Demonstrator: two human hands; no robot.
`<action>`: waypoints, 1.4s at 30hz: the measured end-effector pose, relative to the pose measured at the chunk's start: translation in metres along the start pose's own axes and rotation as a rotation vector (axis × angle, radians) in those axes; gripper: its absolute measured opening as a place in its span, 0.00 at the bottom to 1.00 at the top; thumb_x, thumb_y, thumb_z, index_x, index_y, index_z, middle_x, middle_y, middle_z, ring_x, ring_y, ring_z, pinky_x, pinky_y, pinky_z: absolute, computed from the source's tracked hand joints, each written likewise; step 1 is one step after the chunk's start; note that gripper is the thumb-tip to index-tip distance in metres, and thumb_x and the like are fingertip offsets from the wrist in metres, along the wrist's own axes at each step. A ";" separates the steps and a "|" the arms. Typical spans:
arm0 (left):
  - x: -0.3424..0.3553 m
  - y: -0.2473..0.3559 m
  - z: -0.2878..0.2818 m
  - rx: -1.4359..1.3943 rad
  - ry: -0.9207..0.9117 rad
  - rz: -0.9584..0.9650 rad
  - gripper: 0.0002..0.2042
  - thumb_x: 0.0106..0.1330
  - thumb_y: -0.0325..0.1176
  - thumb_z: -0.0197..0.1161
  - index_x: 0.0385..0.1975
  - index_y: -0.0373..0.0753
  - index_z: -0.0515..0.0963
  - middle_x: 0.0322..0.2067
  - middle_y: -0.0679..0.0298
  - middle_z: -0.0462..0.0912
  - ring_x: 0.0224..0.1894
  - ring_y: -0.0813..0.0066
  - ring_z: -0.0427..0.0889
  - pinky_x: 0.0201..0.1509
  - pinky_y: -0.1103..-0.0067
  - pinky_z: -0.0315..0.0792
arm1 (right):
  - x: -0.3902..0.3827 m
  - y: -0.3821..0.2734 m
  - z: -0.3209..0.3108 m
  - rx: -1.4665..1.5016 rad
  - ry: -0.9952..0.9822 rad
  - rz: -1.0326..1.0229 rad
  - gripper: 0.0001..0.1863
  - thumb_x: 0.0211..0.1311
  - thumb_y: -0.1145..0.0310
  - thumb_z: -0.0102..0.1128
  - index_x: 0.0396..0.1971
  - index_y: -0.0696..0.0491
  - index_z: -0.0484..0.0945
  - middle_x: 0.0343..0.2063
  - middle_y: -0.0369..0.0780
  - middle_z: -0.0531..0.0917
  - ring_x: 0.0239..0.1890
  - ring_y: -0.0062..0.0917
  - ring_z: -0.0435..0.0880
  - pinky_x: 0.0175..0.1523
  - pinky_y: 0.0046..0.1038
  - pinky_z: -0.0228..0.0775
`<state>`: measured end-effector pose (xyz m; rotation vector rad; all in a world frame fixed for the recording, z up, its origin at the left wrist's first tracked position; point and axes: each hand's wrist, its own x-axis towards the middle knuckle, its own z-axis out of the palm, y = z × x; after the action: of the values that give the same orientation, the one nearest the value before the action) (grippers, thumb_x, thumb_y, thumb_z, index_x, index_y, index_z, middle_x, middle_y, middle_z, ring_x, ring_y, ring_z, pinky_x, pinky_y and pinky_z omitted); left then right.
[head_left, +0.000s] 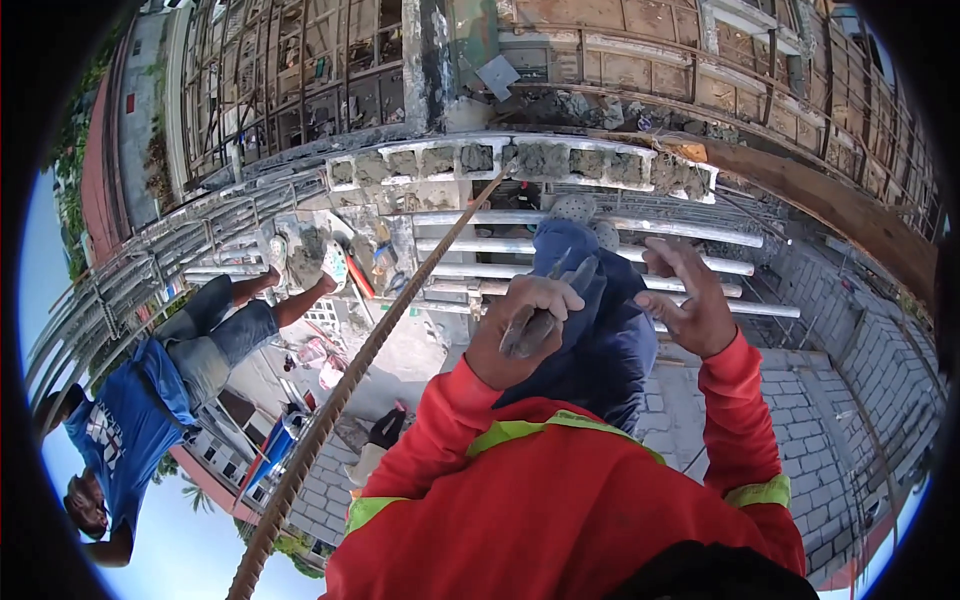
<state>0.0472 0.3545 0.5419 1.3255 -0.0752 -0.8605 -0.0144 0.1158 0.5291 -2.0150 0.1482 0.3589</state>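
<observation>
My left hand (530,318) is closed round the handle of a grey, mortar-stained trowel (592,290). Its blade points away from my fist, over my blue trousers. My right hand (692,298) is held up to the right of the trowel, fingers apart and curled a little, with nothing in it. Ahead of both hands runs a row of hollow concrete blocks (540,160), their cavities filled with grey mortar. A rusty ribbed steel bar (370,355) slants from the block row down to the lower left, left of my left hand.
White scaffold pipes (690,258) lie under my feet, with gaps showing ground far below. A co-worker in a blue shirt (140,410) stands on the left, near a heap of mortar (308,258). A long wooden plank (830,195) crosses the right side. Block walls (870,330) rise beyond.
</observation>
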 end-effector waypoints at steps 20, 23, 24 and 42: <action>-0.285 -0.121 -0.157 0.185 1.290 -0.349 0.06 0.48 0.20 0.56 0.27 0.33 0.74 0.22 0.60 0.77 0.22 0.74 0.74 0.26 0.80 0.68 | 0.070 -0.141 -0.098 0.024 -0.020 -0.386 0.20 0.57 0.67 0.56 0.49 0.58 0.69 0.36 0.37 0.74 0.38 0.20 0.73 0.45 0.19 0.64; -0.312 -0.136 -0.145 0.112 1.458 -0.236 0.04 0.47 0.25 0.60 0.24 0.36 0.76 0.20 0.66 0.76 0.20 0.77 0.72 0.23 0.81 0.65 | 0.075 -0.176 -0.083 -0.035 -0.183 -0.553 0.22 0.56 0.66 0.58 0.50 0.58 0.68 0.35 0.38 0.73 0.37 0.22 0.73 0.44 0.21 0.65; -0.317 -0.143 -0.140 0.096 1.483 -0.209 0.04 0.47 0.25 0.60 0.24 0.36 0.76 0.20 0.66 0.76 0.20 0.77 0.72 0.23 0.81 0.65 | 0.074 -0.183 -0.078 -0.054 -0.205 -0.606 0.23 0.56 0.65 0.58 0.50 0.58 0.68 0.35 0.39 0.74 0.37 0.22 0.73 0.44 0.22 0.65; -0.297 -0.201 -0.066 0.215 1.416 -0.087 0.06 0.46 0.25 0.62 0.25 0.35 0.77 0.24 0.66 0.78 0.28 0.77 0.74 0.35 0.79 0.69 | 0.071 -0.261 -0.008 -0.503 0.182 -1.034 0.09 0.59 0.70 0.54 0.36 0.60 0.71 0.26 0.43 0.77 0.27 0.29 0.76 0.34 0.25 0.67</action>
<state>-0.2278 0.5836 0.4718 1.8813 1.0171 0.1712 0.1219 0.2307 0.7328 -2.3020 -0.9277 -0.4920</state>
